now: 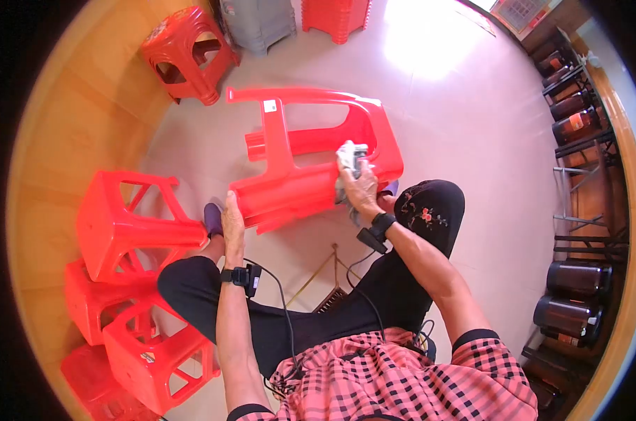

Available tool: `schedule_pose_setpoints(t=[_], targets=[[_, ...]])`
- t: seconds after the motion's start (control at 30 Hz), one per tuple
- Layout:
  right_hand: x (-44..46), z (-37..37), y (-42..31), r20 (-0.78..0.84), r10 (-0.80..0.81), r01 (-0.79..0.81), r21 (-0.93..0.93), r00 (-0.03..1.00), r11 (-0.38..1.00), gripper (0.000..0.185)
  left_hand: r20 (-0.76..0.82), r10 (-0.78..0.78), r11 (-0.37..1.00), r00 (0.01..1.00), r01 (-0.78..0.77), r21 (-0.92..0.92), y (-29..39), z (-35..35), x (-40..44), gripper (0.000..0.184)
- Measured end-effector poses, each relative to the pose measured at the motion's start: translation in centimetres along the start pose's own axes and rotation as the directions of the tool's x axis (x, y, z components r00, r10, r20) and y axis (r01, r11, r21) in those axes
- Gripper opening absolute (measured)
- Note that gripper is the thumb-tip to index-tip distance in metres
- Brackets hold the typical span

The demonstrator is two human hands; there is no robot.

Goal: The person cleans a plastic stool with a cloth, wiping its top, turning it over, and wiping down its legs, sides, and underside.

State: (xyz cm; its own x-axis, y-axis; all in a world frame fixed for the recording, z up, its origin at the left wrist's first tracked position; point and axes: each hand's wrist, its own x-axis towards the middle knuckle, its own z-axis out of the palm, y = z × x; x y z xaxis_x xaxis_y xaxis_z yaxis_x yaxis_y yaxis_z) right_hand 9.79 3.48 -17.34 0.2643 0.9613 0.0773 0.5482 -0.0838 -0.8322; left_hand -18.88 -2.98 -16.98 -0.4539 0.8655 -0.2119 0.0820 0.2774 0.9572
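A red plastic stool (283, 184) lies on its side in front of my knees, its seat turned to the right and its legs to the left. My left hand (233, 219) grips the foot end of its near leg; most of those fingers are hidden behind the plastic. My right hand (361, 188) is closed on a crumpled white and grey cloth (351, 156), pressed against the stool's side near the seat. A small white sticker (269, 106) shows on an upper leg. Black bands with small devices and cables sit on both wrists.
Several red stools (100, 224) are piled on my left by the yellow wooden wall (65, 105). Another red stool (190, 56) stands at the far left, near stacked grey stools (260, 24) and red stools (335, 17). Dark jars (577, 277) line racks on the right.
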Motion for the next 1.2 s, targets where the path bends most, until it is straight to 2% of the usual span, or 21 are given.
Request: schedule_pose_setpoints(t=[0.03,0.07,0.13,0.17,0.27,0.33,0.37,0.4,0.5,0.57,0.6,0.67,0.73,0.8,0.83,0.87,0.93,1.0,1.07,1.13,1.2], targets=[[-0.7,0.6,-0.8,0.016,-0.087,0.085,0.083,0.996,0.993,0.034,0.047,0.015,0.996,0.999,-0.01,-0.088,1.1,0.3,-0.4,0.058],[-1.5,0.4,-2.9,0.121,-0.054,0.026,0.219,0.991,0.975,0.032,0.091,0.036,0.984,0.995,-0.02,-0.177,2.4,0.7,-0.8,0.052],[-2.3,1.3,-5.4,0.122,-0.125,0.075,0.353,0.985,0.933,0.031,0.162,-0.002,0.962,0.987,0.047,-0.27,6.1,1.8,-1.8,0.048],[-2.6,1.6,-7.0,0.069,-0.167,0.133,0.35,0.984,0.927,0.03,0.24,-0.038,0.924,0.97,0.125,-0.362,7.7,2.3,-2.2,0.044],[-2.0,0.5,-11.3,0.017,-0.201,0.184,0.336,0.979,0.924,0.03,0.237,-0.041,0.841,0.971,0.162,-0.517,11.1,4.2,-2.4,0.044],[-1.3,-0.3,-13.4,0.15,-0.181,0.104,0.414,0.972,0.904,0.031,0.304,-0.03,0.839,0.952,0.19,-0.511,12.6,4.9,-1.8,0.04],[-1.3,0.1,-14.0,0.028,-0.321,0.278,0.43,0.947,0.859,0.031,0.364,-0.03,0.831,0.931,0.226,-0.509,13.1,5.2,-1.7,0.036],[-1.6,-0.6,-15.4,0.028,-0.391,0.338,0.447,0.92,0.828,0.031,0.367,-0.03,0.831,0.93,0.227,-0.508,13.6,5.5,-1.5,0.036],[-1.3,-0.3,-16.0,-0.018,-0.41,0.373,0.453,0.912,0.81,0.032,0.38,-0.09,0.896,0.92,0.242,-0.373,14.6,6.2,-0.8,0.034],[-0.6,-0.9,-15.2,0.156,-0.498,0.398,0.421,0.853,0.815,0.035,0.364,-0.004,0.826,0.932,0.208,-0.524,14.6,6.6,0.3,0.03],[-0.8,-1.2,-14.5,0.159,-0.499,0.399,0.421,0.852,0.815,0.035,0.348,0.035,0.781,0.937,0.192,-0.595,14.5,6.6,0.8,0.029],[-1.4,-2.3,-12.6,0.297,-0.642,0.58,0.277,0.707,0.766,0.03,0.299,0.005,0.751,0.954,0.194,-0.632,14.8,6.6,2.5,0.028],[-0.7,-2.0,-8.6,0.363,-0.629,0.592,0.22,0.688,0.775,0.033,0.255,-0.03,0.721,0.967,0.198,-0.664,14.7,6.0,3.2,0.028],[1.2,-0.6,-3.7,0.26,-0.426,0.341,0.315,0.867,0.886,0.035,0.279,-0.036,0.73,0.96,0.216,-0.649,14.7,5.3,3.4,0.026],[2.4,-0.1,-1.8,0.219,-0.186,0.1,0.352,0.958,0.931,0.035,0.281,-0.031,0.724,0.959,0.215,-0.656,14.1,5.0,3.8,0.026],[3.7,0.1,-0.8,0.19,0.069,-0.14,0.396,0.979,0.907,0.036,0.284,-0.034,0.724,0.958,0.219,-0.654,13.2,4.6,4.4,0.026],[5.6,-1.6,-2.0,0.185,0.384,-0.415,0.583,0.905,0.698,0.039,0.169,-0.088,0.733,0.982,0.178,-0.656,12.2,4.0,5.0,0.026],[6.6,-1.1,-2.0,0.158,0.419,-0.431,0.56,0.894,0.708,0.035,0.194,-0.044,0.74,0.98,0.162,-0.652,12.6,4.3,4.0,0.027],[6.2,0.1,-2.4,0.141,0.108,-0.17,0.579,0.984,0.797,0.033,0.222,-0.016,0.75,0.975,0.158,-0.642,13.5,4.8,2.1,0.028],[4.7,-0.2,-5.1,0.04,-0.104,0.079,0.412,0.994,0.908,0.035,0.314,0.043,0.804,0.948,0.154,-0.575,13.9,5.2,0.9,0.031],[2.9,-1.0,-6.8,0.195,-0.322,0.204,0.456,0.927,0.866,0.037,0.291,0.024,0.814,0.956,0.15,-0.561,13.0,5.5,1.5,0.034]])
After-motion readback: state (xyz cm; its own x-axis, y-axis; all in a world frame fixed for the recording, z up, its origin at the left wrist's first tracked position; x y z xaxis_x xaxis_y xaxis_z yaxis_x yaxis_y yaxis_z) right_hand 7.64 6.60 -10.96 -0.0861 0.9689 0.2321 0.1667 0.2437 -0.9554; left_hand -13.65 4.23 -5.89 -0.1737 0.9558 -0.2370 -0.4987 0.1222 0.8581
